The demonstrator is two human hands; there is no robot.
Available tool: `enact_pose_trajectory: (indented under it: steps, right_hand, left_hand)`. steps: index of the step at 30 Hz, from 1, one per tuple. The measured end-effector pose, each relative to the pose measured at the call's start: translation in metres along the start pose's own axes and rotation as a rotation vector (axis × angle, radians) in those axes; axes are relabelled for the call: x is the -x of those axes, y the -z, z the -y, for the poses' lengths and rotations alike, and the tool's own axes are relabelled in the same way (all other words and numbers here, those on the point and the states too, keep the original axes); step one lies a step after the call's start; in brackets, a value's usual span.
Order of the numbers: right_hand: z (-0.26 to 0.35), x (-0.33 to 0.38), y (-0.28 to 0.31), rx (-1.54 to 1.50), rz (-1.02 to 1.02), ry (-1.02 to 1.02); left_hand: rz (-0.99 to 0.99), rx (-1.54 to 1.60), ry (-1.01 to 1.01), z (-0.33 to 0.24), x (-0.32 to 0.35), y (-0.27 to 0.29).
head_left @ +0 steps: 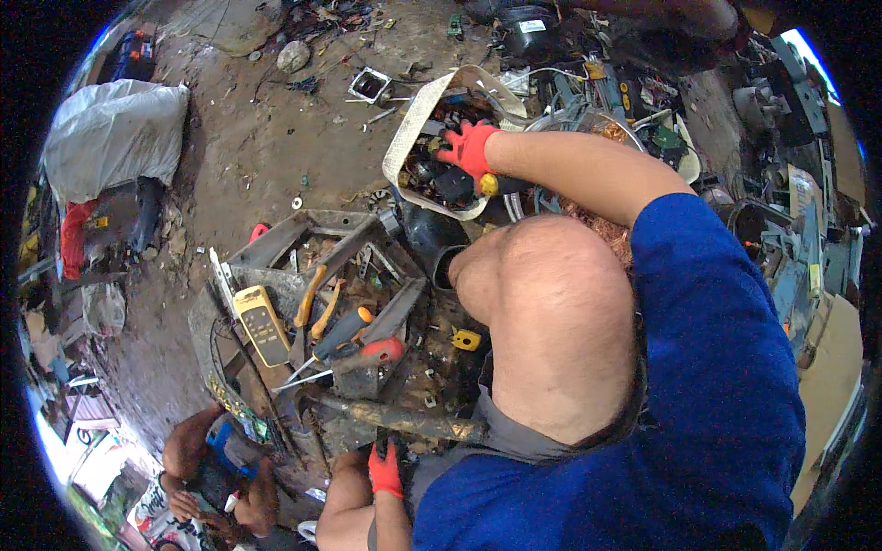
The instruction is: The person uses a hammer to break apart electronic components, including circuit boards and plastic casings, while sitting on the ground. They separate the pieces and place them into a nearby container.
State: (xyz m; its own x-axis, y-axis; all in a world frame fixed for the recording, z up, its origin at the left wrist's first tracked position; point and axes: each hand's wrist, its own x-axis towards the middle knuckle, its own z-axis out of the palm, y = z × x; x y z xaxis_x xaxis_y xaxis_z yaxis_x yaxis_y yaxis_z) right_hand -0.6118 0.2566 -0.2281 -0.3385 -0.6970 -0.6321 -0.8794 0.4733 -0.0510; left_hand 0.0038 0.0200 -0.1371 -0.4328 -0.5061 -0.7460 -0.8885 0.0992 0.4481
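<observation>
My right hand (470, 152), in a red glove, reaches into a white plastic basket (404, 145). Its fingers are spread over dark mixed scrap (450, 186) in the basket and touch it. Low in the view, my left hand (387, 470), also in a red glove, is beside my leg, near a hammer (395, 418). Something dark shows at its fingers, too unclear to name. Between the hands, a grey metal frame (317, 223) bears a yellow meter (263, 325), yellow-handled pliers (312, 298), an orange-and-grey screwdriver (343, 333) and a red-handled screwdriver (379, 351).
Copper wire and electronic scrap (611, 133) lie heaped right of the basket. A grey-white sack (115, 138) stands at far left. Another person (220, 468) sits at lower left. Cardboard (831, 376) and metal parts line the right side. A small yellow piece (467, 340) lies by my knee.
</observation>
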Motion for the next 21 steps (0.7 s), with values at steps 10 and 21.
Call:
enact_pose_trajectory:
  steps: [10,21]
  right_hand:
    - [-0.1,0.006,0.013,-0.492,-0.228,-0.132]
    - [-0.075,0.067,0.085,-0.494,-0.436,-0.21]
  left_hand:
    - [-0.021,-0.051,0.0,0.004,-0.005,0.0]
    - [-0.027,-0.113,-0.13,-0.012,0.007,0.006]
